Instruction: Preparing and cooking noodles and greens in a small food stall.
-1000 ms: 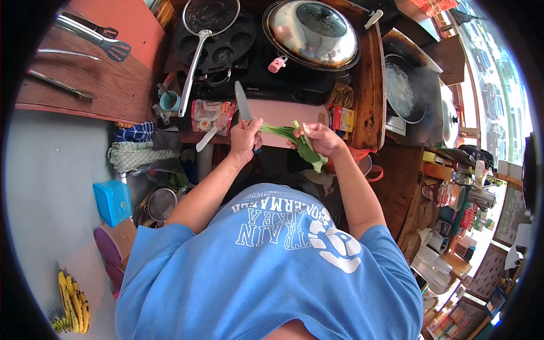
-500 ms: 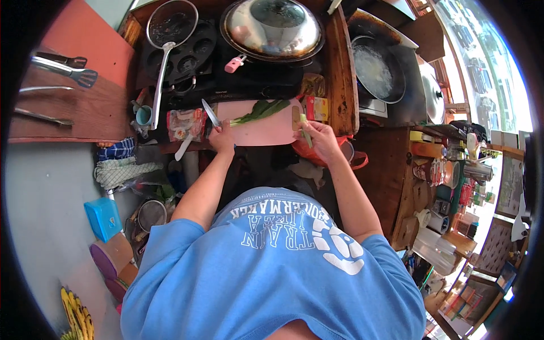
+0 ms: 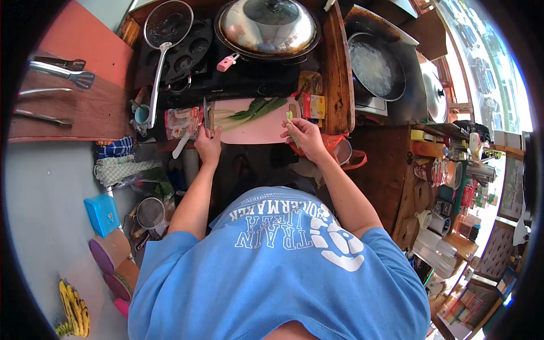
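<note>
A knife (image 3: 207, 116) points away from me, its handle held in my left hand (image 3: 208, 148), at the left edge of a pink cutting board (image 3: 241, 135). Leafy greens (image 3: 262, 109) lie across the board, leaves toward the right and pale stalks toward the left. Over the board's right front corner, my right hand (image 3: 306, 139) pinches a short pale green stalk piece (image 3: 290, 117) between thumb and fingers. Left of the knife sits a clear and red plastic packet (image 3: 180, 122), with a white handle (image 3: 181, 146) sticking out toward me beside it.
Behind the board is a black stove bearing a lidded wok (image 3: 269, 34) and a moulded pan (image 3: 190, 54) with a strainer (image 3: 168, 25) on top. A pan of bubbling liquid (image 3: 371, 68) stands right, beyond a wooden partition (image 3: 341, 73). A red bag (image 3: 354, 158) hangs below my right hand.
My left hand has shifted left with the knife, off the stalk ends. My right hand has come slightly left with the stalk piece. More of the greens' stalks now show.
</note>
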The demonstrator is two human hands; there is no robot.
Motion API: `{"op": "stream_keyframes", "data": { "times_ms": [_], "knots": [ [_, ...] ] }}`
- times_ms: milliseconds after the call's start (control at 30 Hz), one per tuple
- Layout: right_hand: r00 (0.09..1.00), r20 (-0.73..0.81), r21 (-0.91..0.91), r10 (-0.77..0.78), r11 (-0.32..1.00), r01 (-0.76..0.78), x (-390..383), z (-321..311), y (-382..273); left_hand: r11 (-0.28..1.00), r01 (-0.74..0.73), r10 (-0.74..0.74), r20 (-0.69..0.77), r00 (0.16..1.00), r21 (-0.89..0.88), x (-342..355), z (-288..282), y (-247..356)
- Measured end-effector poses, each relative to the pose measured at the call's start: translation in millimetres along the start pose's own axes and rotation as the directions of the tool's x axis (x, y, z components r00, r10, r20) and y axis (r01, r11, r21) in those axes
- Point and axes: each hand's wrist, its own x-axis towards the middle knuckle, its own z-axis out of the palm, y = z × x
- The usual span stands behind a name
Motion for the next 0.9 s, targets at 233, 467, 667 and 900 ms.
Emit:
{"op": "stream_keyframes", "data": {
  "times_ms": [233,467,667,900],
  "knots": [
    [0.907,0.325,-0.315,0.268,0.935,-0.163,29,24,13,0.647,0.644,-0.215,0.713,0.668,-0.409,-27,-12,61],
    [0.832,0.433,-0.434,0.346,0.889,-0.144,66,39,62,0.669,0.649,-0.19,0.761,0.62,-0.362,-14,18,54],
    [0.96,0.135,-0.19,0.244,0.958,-0.216,58,44,98,0.589,0.739,-0.263,0.787,0.559,-0.327,-27,33,36],
    [0.927,0.186,-0.272,0.325,0.924,-0.269,67,35,116,0.545,0.785,-0.273,0.823,0.499,-0.295,-31,45,23]
  ]
}}
